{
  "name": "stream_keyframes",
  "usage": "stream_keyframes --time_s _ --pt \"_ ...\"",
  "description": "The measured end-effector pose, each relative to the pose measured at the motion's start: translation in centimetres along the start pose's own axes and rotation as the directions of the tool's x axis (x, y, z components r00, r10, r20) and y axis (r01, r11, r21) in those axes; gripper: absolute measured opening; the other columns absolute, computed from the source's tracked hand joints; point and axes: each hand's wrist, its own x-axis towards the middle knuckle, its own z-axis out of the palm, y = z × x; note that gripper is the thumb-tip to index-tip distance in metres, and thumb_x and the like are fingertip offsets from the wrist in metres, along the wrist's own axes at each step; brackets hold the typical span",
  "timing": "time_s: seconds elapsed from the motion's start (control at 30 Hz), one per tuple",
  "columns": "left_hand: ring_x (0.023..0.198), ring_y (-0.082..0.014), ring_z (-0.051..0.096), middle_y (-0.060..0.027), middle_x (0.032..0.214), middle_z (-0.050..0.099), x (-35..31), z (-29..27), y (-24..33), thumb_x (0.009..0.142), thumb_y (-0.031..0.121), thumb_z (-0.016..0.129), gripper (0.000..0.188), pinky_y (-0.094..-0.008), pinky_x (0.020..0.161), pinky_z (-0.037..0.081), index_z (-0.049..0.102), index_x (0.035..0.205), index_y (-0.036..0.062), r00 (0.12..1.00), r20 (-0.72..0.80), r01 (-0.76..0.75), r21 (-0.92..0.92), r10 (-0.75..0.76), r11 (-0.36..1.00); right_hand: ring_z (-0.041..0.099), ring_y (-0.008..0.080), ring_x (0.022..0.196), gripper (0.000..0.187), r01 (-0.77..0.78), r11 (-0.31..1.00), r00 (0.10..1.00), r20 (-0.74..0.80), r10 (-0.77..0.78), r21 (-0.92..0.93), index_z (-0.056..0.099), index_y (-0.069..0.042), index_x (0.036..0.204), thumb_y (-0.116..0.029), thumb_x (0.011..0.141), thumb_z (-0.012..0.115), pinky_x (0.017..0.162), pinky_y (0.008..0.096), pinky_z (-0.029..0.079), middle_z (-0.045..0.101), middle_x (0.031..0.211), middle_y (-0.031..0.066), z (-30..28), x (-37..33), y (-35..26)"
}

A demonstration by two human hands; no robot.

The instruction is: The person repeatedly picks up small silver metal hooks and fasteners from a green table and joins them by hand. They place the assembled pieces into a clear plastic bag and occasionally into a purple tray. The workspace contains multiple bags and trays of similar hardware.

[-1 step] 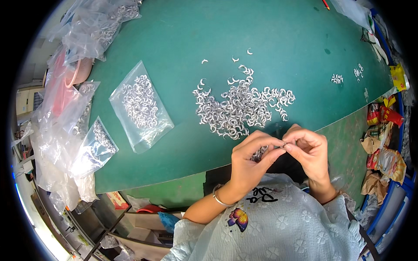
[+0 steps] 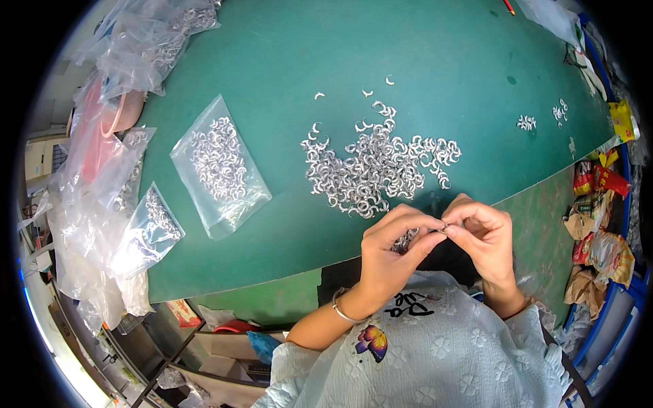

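Observation:
My left hand point(image 2: 388, 248) and my right hand point(image 2: 491, 243) meet at the near edge of the green table. Between their pinched thumbs and forefingers is a small silvery metal piece point(image 2: 443, 228), mostly covered by the fingertips. More silvery pieces point(image 2: 406, 241) are cupped in the curled left hand. Just beyond the hands lies a loose pile of small C-shaped silvery metal pieces point(image 2: 367, 170), with a few strays at its far side. A clear plastic bag point(image 2: 238, 214) full of similar pieces lies flat to the left of the pile.
Along the left edge, more clear bags point(image 2: 146, 238) crowd around a pink basket point(image 2: 126, 112). Small clusters of pieces point(image 2: 526, 123) lie far right on the green table point(image 2: 286, 47). Past its right edge are colourful packets point(image 2: 609, 180) and a blue frame point(image 2: 620, 272).

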Motion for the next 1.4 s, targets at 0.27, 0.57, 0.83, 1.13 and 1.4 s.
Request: stream_keyframes --time_s 0.27,0.57,0.83,1.13,1.4 --pt "0.058 -0.0064 0.045 -0.0038 0.076 0.057 -0.1 0.0 0.3 0.072 -0.006 0.066 0.015 -0.0199 0.050 0.036 0.065 0.085 0.0007 1.000 0.015 -0.011 -0.031 0.012 0.999 0.053 0.0200 0.070 0.012 0.340 0.816 0.931 0.045 -0.362 -0.468 0.064 0.002 0.080 0.003 0.068 0.068 0.063 0.0286 0.041 0.060 0.075 0.0090 0.6 0.3 -1.9" --pt "0.055 -0.0052 0.043 -0.0035 0.076 0.057 -0.3 -0.1 0.5 0.071 -0.007 0.065 0.016 -0.0194 0.049 0.034 0.065 0.086 0.0007 0.999 0.020 -0.037 -0.041 0.038 0.998 0.053 0.0202 0.070 0.014 0.325 0.846 0.940 0.041 -0.340 -0.422 0.063 0.002 0.079 0.002 0.067 0.069 0.063 0.0290 0.041 0.061 0.076 0.0093 0.7 0.1 -2.0" --pt "0.064 -0.0095 0.051 -0.0064 0.076 0.059 -0.3 -0.3 0.9 0.070 -0.008 0.065 0.014 -0.0204 0.056 0.039 0.062 0.081 -0.0014 0.995 0.076 0.068 -0.079 -0.062 0.995 0.053 0.0177 0.074 0.011 0.171 0.972 0.985 0.023 -0.169 -0.161 0.062 0.002 0.081 0.001 0.072 0.068 0.068 0.0285 0.041 0.061 0.078 0.0088 0.3 0.1 -1.3" --pt "0.059 -0.0056 0.038 -0.0055 0.076 0.048 -0.3 -0.9 0.5 0.082 0.007 0.053 0.008 -0.0191 0.048 0.028 0.047 0.085 0.0028 0.792 0.371 0.591 -0.666 -0.485 0.455 0.054 0.0176 0.077 0.014 0.103 0.857 0.969 -0.144 -0.201 -0.506 0.063 0.000 0.087 -0.002 0.073 0.064 0.068 0.0273 0.041 0.062 0.086 0.0095 -1.1 1.8 0.0" --pt "0.061 -0.0104 0.042 -0.0121 0.081 0.050 -0.3 -0.9 0.3 0.079 0.005 0.047 0.006 -0.0210 0.049 0.031 0.045 0.085 0.0033 0.813 0.378 0.573 -0.655 -0.444 0.492 0.050 0.0272 0.088 0.023 0.152 0.397 0.918 -0.020 -0.396 -0.905 0.060 -0.001 0.094 -0.003 0.071 0.064 0.077 0.0353 0.039 0.055 0.094 0.0097 -2.3 5.5 2.3"
